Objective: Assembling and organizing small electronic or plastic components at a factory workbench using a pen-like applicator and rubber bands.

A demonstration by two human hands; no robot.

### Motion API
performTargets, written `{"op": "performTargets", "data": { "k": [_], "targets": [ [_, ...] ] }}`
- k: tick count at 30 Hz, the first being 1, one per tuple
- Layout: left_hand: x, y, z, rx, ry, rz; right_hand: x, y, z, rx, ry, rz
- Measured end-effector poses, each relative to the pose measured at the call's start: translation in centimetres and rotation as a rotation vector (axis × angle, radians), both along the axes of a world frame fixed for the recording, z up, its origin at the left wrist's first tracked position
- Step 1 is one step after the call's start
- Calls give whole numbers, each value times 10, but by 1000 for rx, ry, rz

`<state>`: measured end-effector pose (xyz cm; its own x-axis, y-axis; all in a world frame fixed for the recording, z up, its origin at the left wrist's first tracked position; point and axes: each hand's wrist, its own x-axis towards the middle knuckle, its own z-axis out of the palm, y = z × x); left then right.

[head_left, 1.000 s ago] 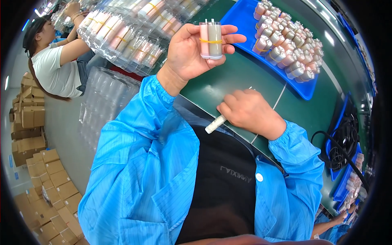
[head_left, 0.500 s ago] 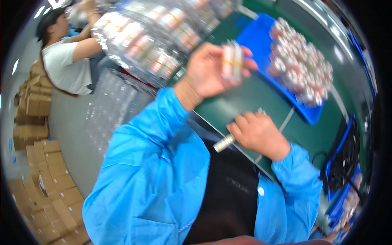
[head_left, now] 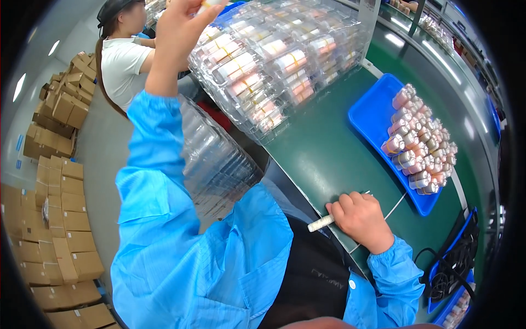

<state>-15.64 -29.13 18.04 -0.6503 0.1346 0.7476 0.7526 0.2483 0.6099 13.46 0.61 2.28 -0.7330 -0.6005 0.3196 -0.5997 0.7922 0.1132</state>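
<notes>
My left hand [head_left: 183, 35] is raised at the upper edge of the view, closed round a bundle of small tubes [head_left: 211, 4]. Most of that bundle lies outside the picture. Beside it, clear plastic trays [head_left: 257, 57] are stacked high, their pockets filled with pink and white tubes tied with yellow bands. Low over the front edge of the green table [head_left: 323, 151], my right hand [head_left: 359, 219] grips a pale rod-like tool [head_left: 321, 222]. One end sticks out to the left of the fist, and a thin tip shows past the knuckles; the middle is hidden by my fingers.
A blue tray [head_left: 366, 109] heaped with banded tube bundles [head_left: 422, 145] stands to the right. Black cables [head_left: 452, 263] lie at the lower right. Another person [head_left: 123, 63] works at the upper left. Empty clear trays [head_left: 219, 164] are stacked beside the table; cardboard boxes [head_left: 71, 219] stand far left.
My left hand has moved up and left with the tube bundle, from above the table to beside the stacked trays. My right hand still grips the rod-like tool. The view has shifted.
</notes>
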Motion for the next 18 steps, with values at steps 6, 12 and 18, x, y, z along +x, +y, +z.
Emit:
{"op": "performTargets", "data": {
  "k": [6, 12, 18],
  "targets": [
    [18, 54, 20, -827, 99, 158, 0, 3, -1, -10, -14, -8],
    [-9, 52, -14, -941, 400, 109, 5, 5, -1, -41, -9, 8],
    [110, 68, -14, -690, 311, 2, 3, 11, -7, 8, -76, -64]
  ]
}}
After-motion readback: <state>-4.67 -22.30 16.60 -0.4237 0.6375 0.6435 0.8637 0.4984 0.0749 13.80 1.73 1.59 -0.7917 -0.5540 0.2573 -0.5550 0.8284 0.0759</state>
